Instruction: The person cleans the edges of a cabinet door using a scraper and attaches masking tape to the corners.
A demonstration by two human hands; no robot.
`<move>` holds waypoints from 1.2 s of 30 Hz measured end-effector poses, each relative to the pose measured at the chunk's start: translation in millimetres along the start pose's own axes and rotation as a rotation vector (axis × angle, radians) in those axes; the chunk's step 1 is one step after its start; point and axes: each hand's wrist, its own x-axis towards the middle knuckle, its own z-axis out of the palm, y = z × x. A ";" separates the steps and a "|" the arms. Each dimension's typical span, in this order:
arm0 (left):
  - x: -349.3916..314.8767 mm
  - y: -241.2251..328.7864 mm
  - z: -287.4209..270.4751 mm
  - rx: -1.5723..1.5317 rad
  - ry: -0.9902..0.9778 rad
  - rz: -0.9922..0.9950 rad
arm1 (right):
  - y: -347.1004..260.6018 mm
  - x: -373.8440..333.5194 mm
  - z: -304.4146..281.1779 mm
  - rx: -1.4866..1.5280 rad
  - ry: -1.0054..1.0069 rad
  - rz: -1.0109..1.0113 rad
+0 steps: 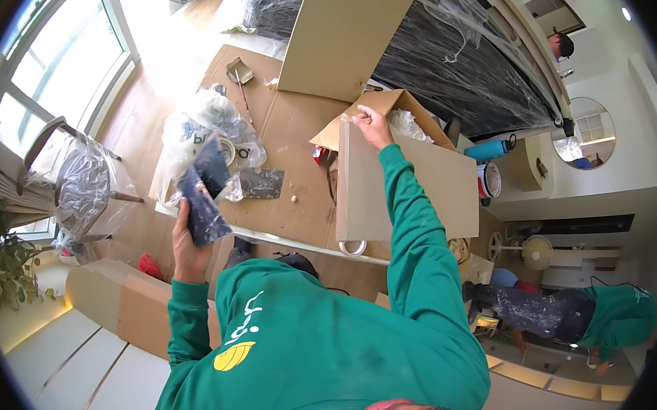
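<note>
My left hand (188,249) is closed on a dark, dusty sheet of sandpaper (205,202), held up above the cardboard. A beige door panel (418,180) stands on edge in front of me, to the right. At its far upper corner is my right hand (374,128), its fingers curled over the edge. The palm side of that hand is hidden. Another dark, dusty sheet (261,184) lies flat on the cardboard (294,143) beyond my left hand, beside crumpled clear plastic bags (223,121).
Behind the panel is an open cardboard box (421,111). A white tape roll (353,247) lies at the panel's foot. Blue bottle (490,149) and white bucket (489,181) stand right. A plastic-wrapped chair (83,188) is left. A co-worker (572,310) bends over at lower right.
</note>
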 end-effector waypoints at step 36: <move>79.1 29.2 -47.7 0.164 0.105 -0.031 | -119.2 -230.5 -11.8 0.645 0.304 0.251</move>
